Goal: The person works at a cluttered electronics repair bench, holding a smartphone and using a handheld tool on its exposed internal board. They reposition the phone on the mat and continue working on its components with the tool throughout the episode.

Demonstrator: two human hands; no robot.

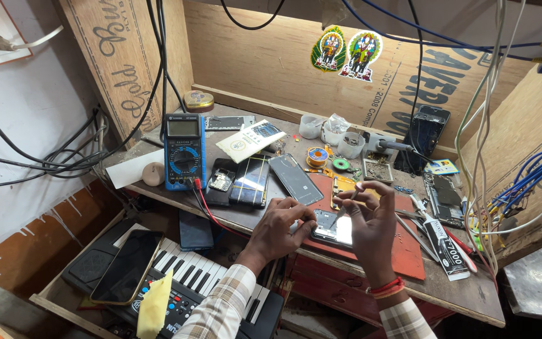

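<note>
a cluttered wooden workbench [346, 276] fills the middle of the frame, boxed in by plywood panels at the top and right, with cables hanging down on both sides.

just below the centre of the frame an opened phone [332, 228] lies on a red mat [406, 251], near the bench's front edge. the left hand [281, 226] rests on the phone's left end, fingers curled and pressing on it. the right hand [371, 220] hovers over the phone's right half, thumb and forefinger pinched narrowly on thin tweezers [345, 205] whose tip points down at the phone's inside.

just above the hands lie a loose phone screen [295, 179], a dark phone with a shiny back [250, 181] and another opened handset [222, 181]. left of those stands a blue multimeter [184, 150], its red and black leads trailing off the bench edge. towards the top centre sit small white cups [330, 132], a spool of solder wire [317, 156] and a soldering iron in its stand [381, 154]. at the right, a black-and-white glue tube [445, 245] lies beside a stripped phone board [446, 198].

in the lower left of the frame, below the bench, an electronic keyboard [196, 276] carries a phone with a gold rim [127, 265] and a yellow cloth [155, 304].
</note>
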